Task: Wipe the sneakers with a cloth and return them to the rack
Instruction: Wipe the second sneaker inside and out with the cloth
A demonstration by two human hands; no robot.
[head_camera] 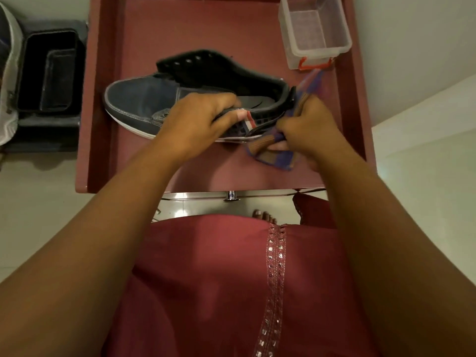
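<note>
A dark blue-grey sneaker (139, 101) with a white sole lies on its side on the maroon cabinet top (206, 29), toe to the left, heel to the right. My left hand (198, 119) grips its upper edge near the lace area, fingers curled into the opening. My right hand (306, 127) holds a blue, purple and brown striped cloth (278, 158) bunched against the heel side of the sneaker. Part of the cloth sticks up behind the heel.
A clear plastic box (314, 32) with red latches stands at the back right of the cabinet top. Nested black trays (49, 70) sit on a dark stand to the left. A metal knob (231, 195) shows under the front edge. Pale floor lies all around.
</note>
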